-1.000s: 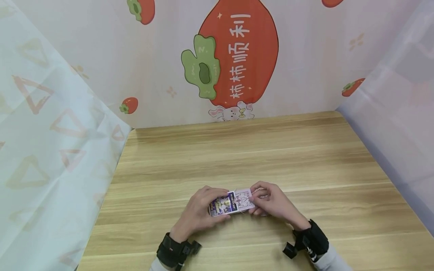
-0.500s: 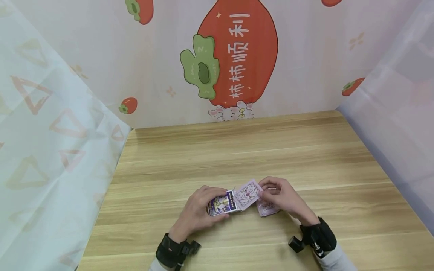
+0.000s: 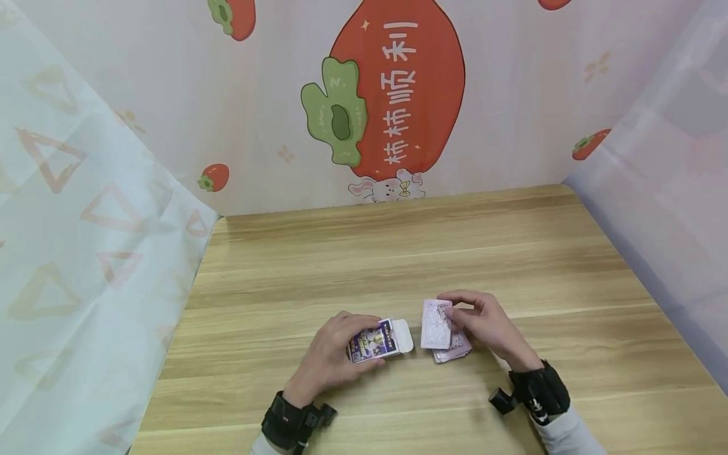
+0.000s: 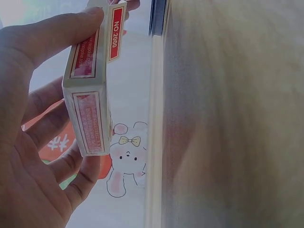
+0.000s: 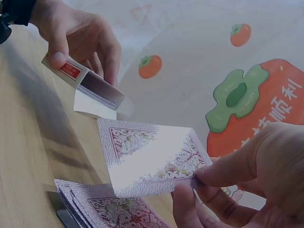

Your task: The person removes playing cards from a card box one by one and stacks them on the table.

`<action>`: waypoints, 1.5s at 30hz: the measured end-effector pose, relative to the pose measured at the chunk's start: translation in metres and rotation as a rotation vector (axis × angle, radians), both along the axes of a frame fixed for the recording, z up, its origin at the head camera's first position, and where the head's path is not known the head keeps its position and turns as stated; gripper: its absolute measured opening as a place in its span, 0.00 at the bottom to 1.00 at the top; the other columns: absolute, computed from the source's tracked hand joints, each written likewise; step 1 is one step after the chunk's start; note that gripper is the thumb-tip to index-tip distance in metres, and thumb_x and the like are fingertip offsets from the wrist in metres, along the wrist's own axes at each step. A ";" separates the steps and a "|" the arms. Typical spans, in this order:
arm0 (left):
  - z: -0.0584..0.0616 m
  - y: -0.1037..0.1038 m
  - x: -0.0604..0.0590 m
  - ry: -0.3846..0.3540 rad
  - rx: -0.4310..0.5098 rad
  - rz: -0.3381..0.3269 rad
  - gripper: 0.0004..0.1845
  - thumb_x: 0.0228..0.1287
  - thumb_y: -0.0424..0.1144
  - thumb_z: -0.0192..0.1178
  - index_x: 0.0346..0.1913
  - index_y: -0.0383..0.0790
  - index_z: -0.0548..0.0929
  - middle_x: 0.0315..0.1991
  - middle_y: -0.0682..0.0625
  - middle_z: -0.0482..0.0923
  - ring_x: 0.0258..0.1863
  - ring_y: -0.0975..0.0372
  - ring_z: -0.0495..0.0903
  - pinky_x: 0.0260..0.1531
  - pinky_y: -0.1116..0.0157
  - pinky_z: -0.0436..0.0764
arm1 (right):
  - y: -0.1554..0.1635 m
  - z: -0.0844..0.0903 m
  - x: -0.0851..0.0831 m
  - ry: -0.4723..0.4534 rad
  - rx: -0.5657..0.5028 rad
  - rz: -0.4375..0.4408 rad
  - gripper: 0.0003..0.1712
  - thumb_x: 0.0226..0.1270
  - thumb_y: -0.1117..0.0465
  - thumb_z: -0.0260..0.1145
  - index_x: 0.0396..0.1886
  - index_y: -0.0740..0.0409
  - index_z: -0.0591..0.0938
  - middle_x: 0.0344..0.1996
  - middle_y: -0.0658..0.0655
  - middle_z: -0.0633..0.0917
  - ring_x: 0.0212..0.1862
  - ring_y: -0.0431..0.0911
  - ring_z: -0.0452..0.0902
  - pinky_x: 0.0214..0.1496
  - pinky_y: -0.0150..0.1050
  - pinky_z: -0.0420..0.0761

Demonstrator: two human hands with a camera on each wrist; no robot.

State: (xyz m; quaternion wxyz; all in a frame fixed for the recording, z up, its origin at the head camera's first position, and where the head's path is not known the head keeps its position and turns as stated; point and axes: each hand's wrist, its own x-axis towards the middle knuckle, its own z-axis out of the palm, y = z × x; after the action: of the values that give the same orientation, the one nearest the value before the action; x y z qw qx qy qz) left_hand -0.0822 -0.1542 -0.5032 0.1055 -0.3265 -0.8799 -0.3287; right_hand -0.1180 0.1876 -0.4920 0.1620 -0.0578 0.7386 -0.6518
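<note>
My left hand point(image 3: 332, 355) grips a playing-card box point(image 3: 375, 342) near the table's front, its white flap open toward the right. The left wrist view shows the box point(image 4: 90, 90) held between thumb and fingers. My right hand point(image 3: 480, 322) pinches a pink-backed card point(image 3: 436, 324) by its edge, clear of the box and tilted above a small pile of cards point(image 3: 454, 349) lying on the table. In the right wrist view the card point(image 5: 152, 159) hangs over the pile point(image 5: 114, 209), with the open box point(image 5: 90, 88) and left hand point(image 5: 78, 33) beyond.
The wooden table point(image 3: 409, 253) is fenced by a back wall with a large red persimmon picture point(image 3: 398, 88) and by pale curtains on the left point(image 3: 85, 221) and right point(image 3: 671, 189). Black wrist straps point(image 3: 537, 392) sit on both arms.
The right hand drew a card out of the box and carried it rightward, over the pile. The box's flap now shows empty and open. The left hand stayed in place.
</note>
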 end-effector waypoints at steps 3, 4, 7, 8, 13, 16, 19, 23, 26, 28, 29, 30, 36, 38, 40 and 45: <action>0.001 0.000 0.001 -0.014 0.000 0.005 0.37 0.48 0.53 0.86 0.63 0.50 0.85 0.62 0.58 0.86 0.54 0.65 0.83 0.52 0.63 0.85 | 0.001 -0.002 -0.002 0.026 -0.011 -0.014 0.23 0.73 0.70 0.69 0.65 0.75 0.79 0.52 0.69 0.83 0.37 0.41 0.89 0.40 0.35 0.89; 0.001 0.000 0.001 -0.016 0.000 0.006 0.37 0.48 0.53 0.86 0.63 0.50 0.85 0.62 0.58 0.87 0.54 0.65 0.83 0.53 0.63 0.85 | 0.001 -0.003 -0.003 0.034 -0.013 -0.020 0.23 0.72 0.71 0.69 0.63 0.76 0.79 0.50 0.69 0.84 0.38 0.41 0.89 0.41 0.34 0.89; 0.000 0.000 0.001 -0.006 0.001 0.005 0.37 0.48 0.53 0.86 0.63 0.50 0.86 0.61 0.57 0.87 0.54 0.64 0.83 0.53 0.62 0.85 | 0.002 -0.004 -0.005 0.050 -0.007 -0.039 0.20 0.72 0.71 0.70 0.60 0.77 0.79 0.47 0.66 0.85 0.41 0.41 0.89 0.44 0.33 0.90; 0.000 0.000 0.000 -0.001 0.002 0.004 0.37 0.48 0.53 0.86 0.63 0.50 0.86 0.61 0.57 0.87 0.53 0.64 0.83 0.52 0.62 0.85 | 0.003 -0.005 -0.005 0.054 0.001 -0.045 0.20 0.72 0.71 0.71 0.58 0.76 0.80 0.47 0.66 0.85 0.42 0.41 0.89 0.45 0.33 0.90; -0.001 0.000 -0.001 0.047 0.014 -0.015 0.38 0.47 0.53 0.86 0.63 0.48 0.85 0.61 0.56 0.87 0.52 0.63 0.84 0.51 0.63 0.86 | 0.007 -0.006 -0.007 0.063 0.044 -0.068 0.19 0.72 0.68 0.72 0.57 0.74 0.83 0.46 0.67 0.86 0.43 0.40 0.90 0.44 0.35 0.91; -0.002 -0.001 -0.002 0.058 0.018 -0.022 0.38 0.47 0.53 0.86 0.63 0.48 0.85 0.61 0.55 0.87 0.52 0.63 0.84 0.50 0.63 0.85 | 0.009 -0.006 -0.008 0.063 0.068 -0.080 0.19 0.72 0.67 0.72 0.58 0.74 0.84 0.47 0.70 0.87 0.41 0.40 0.90 0.41 0.36 0.91; -0.001 -0.001 -0.002 0.062 0.021 -0.028 0.38 0.48 0.54 0.85 0.63 0.48 0.85 0.61 0.54 0.87 0.52 0.62 0.84 0.50 0.63 0.86 | 0.010 -0.008 -0.009 0.056 0.103 -0.081 0.19 0.72 0.67 0.72 0.58 0.73 0.85 0.51 0.72 0.87 0.39 0.40 0.89 0.38 0.36 0.91; 0.001 -0.001 -0.002 0.058 0.024 -0.033 0.37 0.49 0.53 0.85 0.63 0.47 0.85 0.61 0.54 0.87 0.52 0.62 0.84 0.50 0.62 0.86 | 0.011 -0.010 -0.010 0.039 0.139 -0.073 0.18 0.72 0.67 0.72 0.58 0.72 0.86 0.55 0.73 0.87 0.38 0.40 0.89 0.37 0.37 0.91; 0.001 -0.001 -0.002 0.060 0.025 -0.033 0.37 0.48 0.53 0.85 0.63 0.47 0.85 0.61 0.54 0.87 0.52 0.62 0.84 0.50 0.62 0.86 | 0.010 -0.011 -0.010 0.044 0.159 -0.063 0.18 0.72 0.67 0.72 0.57 0.72 0.87 0.55 0.73 0.87 0.37 0.41 0.89 0.37 0.37 0.91; 0.000 -0.001 -0.002 0.059 0.023 -0.029 0.38 0.48 0.53 0.86 0.63 0.47 0.85 0.61 0.55 0.87 0.52 0.62 0.84 0.51 0.62 0.86 | 0.009 -0.012 -0.010 0.054 0.174 -0.055 0.17 0.72 0.67 0.72 0.57 0.72 0.87 0.56 0.74 0.87 0.36 0.41 0.89 0.36 0.37 0.91; 0.000 -0.001 -0.002 0.061 0.023 -0.028 0.38 0.48 0.53 0.86 0.63 0.47 0.85 0.61 0.55 0.88 0.52 0.62 0.84 0.51 0.62 0.86 | 0.008 -0.012 -0.010 0.058 0.180 -0.052 0.17 0.72 0.67 0.72 0.57 0.72 0.87 0.56 0.74 0.87 0.36 0.41 0.89 0.36 0.37 0.91; 0.000 -0.001 -0.002 0.063 0.023 -0.027 0.38 0.47 0.53 0.86 0.63 0.47 0.86 0.61 0.55 0.88 0.52 0.62 0.84 0.51 0.62 0.86 | 0.008 -0.012 -0.010 0.063 0.187 -0.052 0.17 0.72 0.68 0.72 0.57 0.72 0.87 0.56 0.74 0.87 0.35 0.41 0.89 0.36 0.37 0.91; -0.001 -0.002 -0.002 0.051 0.023 -0.025 0.38 0.48 0.53 0.86 0.63 0.48 0.85 0.61 0.55 0.87 0.52 0.62 0.84 0.50 0.62 0.86 | 0.005 -0.012 -0.010 0.096 0.268 -0.047 0.15 0.72 0.67 0.72 0.55 0.69 0.89 0.54 0.71 0.88 0.30 0.40 0.87 0.30 0.36 0.88; 0.000 -0.002 -0.001 0.046 0.022 -0.023 0.38 0.48 0.53 0.86 0.63 0.48 0.85 0.61 0.55 0.87 0.52 0.62 0.84 0.51 0.62 0.86 | 0.005 -0.013 -0.010 0.108 0.298 -0.049 0.14 0.72 0.67 0.72 0.55 0.68 0.89 0.52 0.69 0.89 0.28 0.40 0.85 0.27 0.35 0.86; 0.000 -0.002 -0.001 0.040 0.019 -0.020 0.38 0.48 0.54 0.85 0.64 0.49 0.85 0.61 0.55 0.87 0.53 0.63 0.83 0.51 0.62 0.86 | 0.005 -0.013 -0.010 0.126 0.324 -0.055 0.13 0.72 0.67 0.72 0.53 0.67 0.90 0.50 0.68 0.90 0.27 0.40 0.84 0.26 0.35 0.85; 0.000 0.000 -0.001 0.031 0.016 -0.014 0.38 0.48 0.54 0.86 0.64 0.50 0.85 0.61 0.57 0.87 0.53 0.63 0.83 0.51 0.62 0.85 | 0.004 -0.016 -0.010 0.226 0.402 -0.074 0.11 0.68 0.68 0.75 0.49 0.65 0.91 0.43 0.63 0.92 0.31 0.39 0.84 0.30 0.32 0.85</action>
State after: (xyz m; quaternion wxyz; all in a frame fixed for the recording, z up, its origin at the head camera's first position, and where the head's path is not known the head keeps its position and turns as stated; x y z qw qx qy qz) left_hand -0.0829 -0.1545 -0.5028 0.1196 -0.3369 -0.8732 -0.3314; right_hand -0.1279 0.1920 -0.5082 0.0629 -0.0698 0.8687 -0.4863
